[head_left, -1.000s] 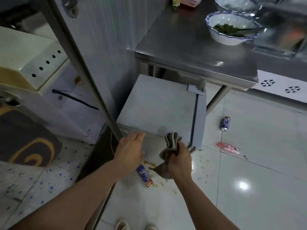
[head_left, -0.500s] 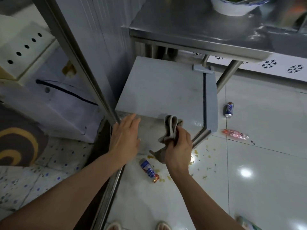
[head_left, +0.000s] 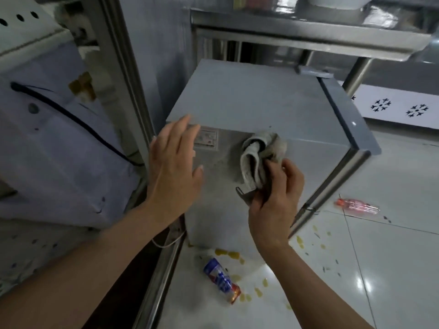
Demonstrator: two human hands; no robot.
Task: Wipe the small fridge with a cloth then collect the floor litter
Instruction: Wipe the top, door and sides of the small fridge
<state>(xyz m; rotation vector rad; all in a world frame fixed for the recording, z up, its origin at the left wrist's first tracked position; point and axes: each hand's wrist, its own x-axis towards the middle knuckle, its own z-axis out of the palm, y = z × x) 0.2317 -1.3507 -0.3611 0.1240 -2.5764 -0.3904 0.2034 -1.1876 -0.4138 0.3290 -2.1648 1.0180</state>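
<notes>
R fingers (head_left: 288, 173) curl round grey cloth (head_left: 260, 157), pressing it on fridge (head_left: 249, 108) side; L hand (head_left: 174, 162) flat, fingers straight, beside it. Can (head_left: 222, 280) on floor (head_left: 392, 269).

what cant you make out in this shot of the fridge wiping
All in the head view:
- Label on the fridge: print too small and blurred, and the left hand covers its edge.
- Cloth: its lower part is hidden inside the right hand.
- Bowl on the steel table: cut off by the top edge, contents unseen.
- Can on the floor: brand unreadable, blurred.
- Fridge front: faces away from the camera.
</notes>
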